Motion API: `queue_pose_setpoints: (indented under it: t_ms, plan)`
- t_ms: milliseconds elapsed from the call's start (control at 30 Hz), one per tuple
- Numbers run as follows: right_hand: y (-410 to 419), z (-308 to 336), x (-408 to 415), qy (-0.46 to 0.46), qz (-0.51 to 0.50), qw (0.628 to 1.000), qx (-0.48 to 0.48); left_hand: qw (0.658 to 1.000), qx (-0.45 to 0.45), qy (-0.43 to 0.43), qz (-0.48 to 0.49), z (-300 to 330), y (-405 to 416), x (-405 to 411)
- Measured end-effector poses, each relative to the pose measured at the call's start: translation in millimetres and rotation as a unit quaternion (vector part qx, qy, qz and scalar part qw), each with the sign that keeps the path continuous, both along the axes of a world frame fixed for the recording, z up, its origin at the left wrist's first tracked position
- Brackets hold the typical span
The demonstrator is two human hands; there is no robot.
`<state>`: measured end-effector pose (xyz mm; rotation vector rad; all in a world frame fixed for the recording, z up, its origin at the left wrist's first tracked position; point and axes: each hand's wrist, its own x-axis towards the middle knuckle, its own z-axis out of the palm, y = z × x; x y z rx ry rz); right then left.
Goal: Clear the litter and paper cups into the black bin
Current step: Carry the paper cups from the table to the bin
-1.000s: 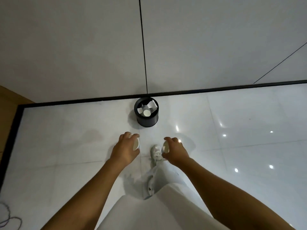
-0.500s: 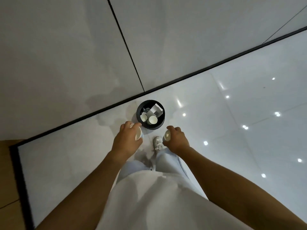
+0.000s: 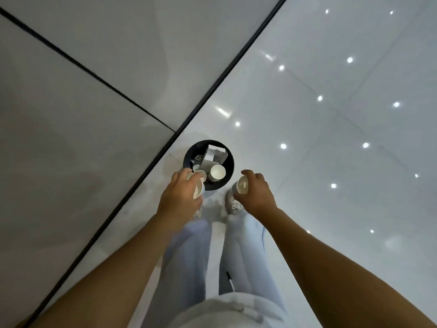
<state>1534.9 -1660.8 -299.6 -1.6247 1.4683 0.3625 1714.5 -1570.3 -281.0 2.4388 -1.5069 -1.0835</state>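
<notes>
Both hands are out in front, each with fingers curled round a white paper cup. Farthest left, a grey wall [image 3: 71, 138] meets the glossy white floor [image 3: 331, 162] along a dark skirting line [image 3: 142, 176] running diagonally, which bounds the left side. Next, the left hand [image 3: 181, 198] grips the left cup [image 3: 198, 188] over the near left rim of the black bin [image 3: 230, 166]; most of that cup is hidden behind the fingers. In the bin lie two more paper cups [image 3: 218, 172] and some crumpled litter [image 3: 214, 153], hard to make out. Just beside the bin's right edge, the right hand [image 3: 256, 195] holds the right cup [image 3: 242, 185], its mouth showing, above a shoe [image 3: 233, 202]. Rightward the floor stretches open, dotted with light reflections.
</notes>
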Motion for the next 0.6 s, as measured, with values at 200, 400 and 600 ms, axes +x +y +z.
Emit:
queue_pose_setpoints:
  t_ms: [200, 400, 600]
  plan:
    - [7.5, -91.4, 23.4, -0.006, -0.036, 0.999, -0.007, 1.000, -0.008, 0.011, -0.020, -99.3, -24.6, 24.5]
    - [-2.5, -197.2, 48.2, -0.003, -0.006, 1.000, -0.027, 0.999, -0.026, 0.041, -0.008, -197.1, -24.6, 35.2]
    - [6.8, -271.2, 66.0, 0.029, 0.051, 0.997, -0.050, 0.997, -0.055, 0.053, 0.018, -248.9, -16.7, 47.5]
